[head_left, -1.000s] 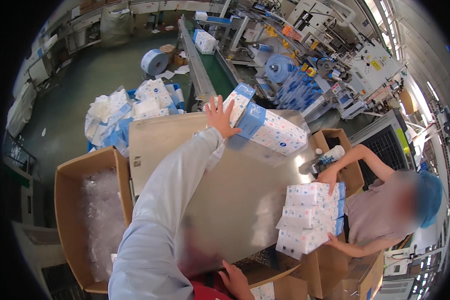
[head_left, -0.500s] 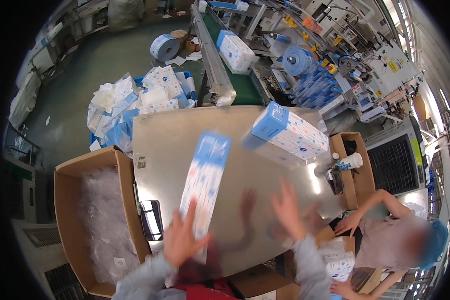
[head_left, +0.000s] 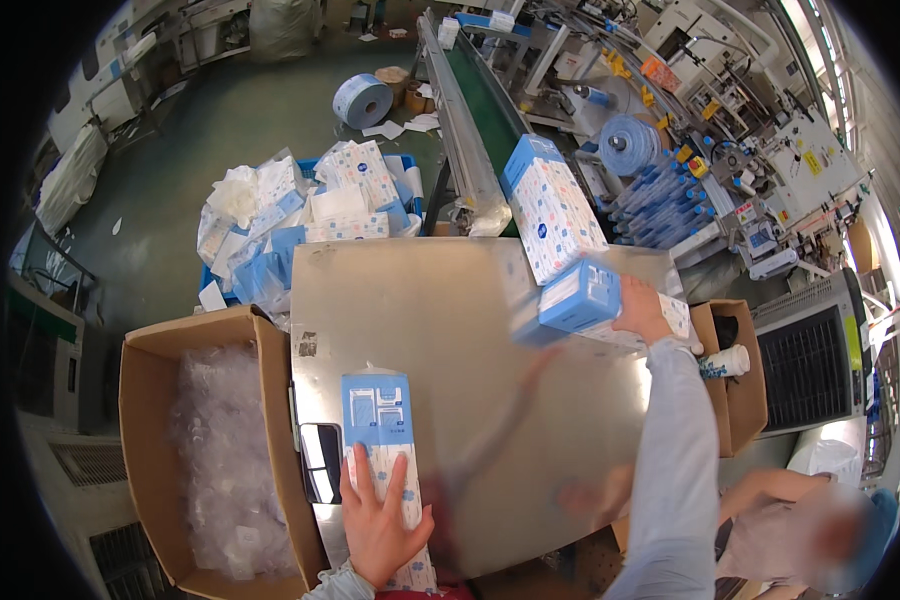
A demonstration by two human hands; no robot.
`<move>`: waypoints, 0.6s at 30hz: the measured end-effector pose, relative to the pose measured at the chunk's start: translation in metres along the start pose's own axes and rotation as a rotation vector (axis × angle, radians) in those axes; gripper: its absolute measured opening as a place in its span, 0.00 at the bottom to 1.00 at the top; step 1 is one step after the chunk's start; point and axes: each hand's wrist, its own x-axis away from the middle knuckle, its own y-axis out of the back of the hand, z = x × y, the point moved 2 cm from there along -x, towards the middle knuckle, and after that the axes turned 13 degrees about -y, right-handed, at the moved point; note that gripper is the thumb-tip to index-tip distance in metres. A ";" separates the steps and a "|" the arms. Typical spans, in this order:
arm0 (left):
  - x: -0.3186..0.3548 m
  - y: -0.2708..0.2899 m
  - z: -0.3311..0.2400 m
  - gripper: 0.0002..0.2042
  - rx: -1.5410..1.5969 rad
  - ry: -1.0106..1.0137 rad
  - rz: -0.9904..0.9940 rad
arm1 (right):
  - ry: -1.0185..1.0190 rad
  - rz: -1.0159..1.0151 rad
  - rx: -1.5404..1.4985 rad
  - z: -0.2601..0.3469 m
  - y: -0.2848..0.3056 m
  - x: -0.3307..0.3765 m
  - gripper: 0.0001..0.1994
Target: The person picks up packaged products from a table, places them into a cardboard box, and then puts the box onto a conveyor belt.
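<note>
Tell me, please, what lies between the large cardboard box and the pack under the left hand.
In the head view, a dark phone lies between the cardboard box and the pack.

Head-worn fisheye cam (L of pair), looking down & fwd from above L hand (head_left: 384,525) & R hand (head_left: 644,312); table (head_left: 410,305) close below, conveyor (head_left: 484,105) farther off, beyond hands.
</note>
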 end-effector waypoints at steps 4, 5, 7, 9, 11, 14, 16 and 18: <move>-0.002 -0.006 0.005 0.40 -0.044 0.035 0.003 | 0.188 0.106 -0.094 0.092 0.095 0.068 0.42; -0.002 -0.007 0.004 0.41 -0.053 0.015 0.013 | 0.198 0.069 -0.238 0.105 0.110 0.085 0.44; -0.004 -0.008 0.001 0.42 -0.056 0.003 0.040 | 0.185 -0.021 -0.494 0.126 0.119 0.093 0.48; -0.005 -0.009 -0.002 0.42 -0.071 -0.023 0.055 | 0.053 -0.364 -0.438 0.131 0.110 0.060 0.51; -0.007 -0.008 -0.008 0.45 -0.171 -0.058 0.036 | -0.214 -0.441 -0.394 0.123 0.068 0.030 0.53; -0.015 -0.016 -0.018 0.48 -0.160 -0.111 -0.023 | -0.497 0.009 -0.633 0.087 0.025 0.040 0.54; -0.016 -0.021 -0.018 0.49 -0.147 -0.148 -0.037 | -0.447 0.077 -0.665 0.088 0.016 0.072 0.54; -0.015 -0.028 -0.014 0.49 -0.091 -0.186 -0.020 | -0.300 0.053 -0.697 0.095 -0.002 0.152 0.52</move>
